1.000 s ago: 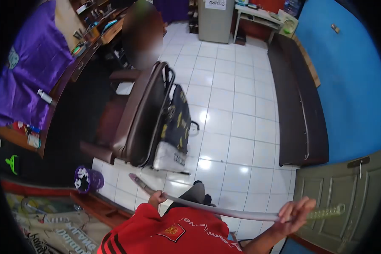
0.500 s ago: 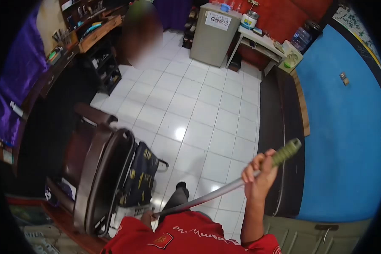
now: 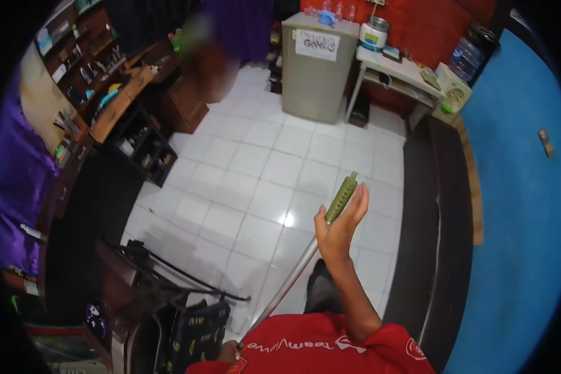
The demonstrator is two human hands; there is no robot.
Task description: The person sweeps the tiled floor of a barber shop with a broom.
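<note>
Cradling sword [image 3: 290, 277] in right hand [image 3: 336, 240], fingers spread, green handle [image 3: 341, 201] now swung farther away; touching near end with left hand [image 3: 229, 351], grip unclear.

Can pass ahead from the right hand [image 3: 339, 235] over the floor [image 3: 262, 187] toward the fridge [image 3: 315, 84] and desk [image 3: 396, 63], between the bench [image 3: 421, 230] on the right and the rack [image 3: 146, 149] on the left. Meets the chair [image 3: 121, 287], bag [image 3: 201, 327] and black bar [image 3: 240, 297] near the left hand [image 3: 228, 353], plus the sword [image 3: 289, 278] slanting between both hands. Must go over or around these.
</note>
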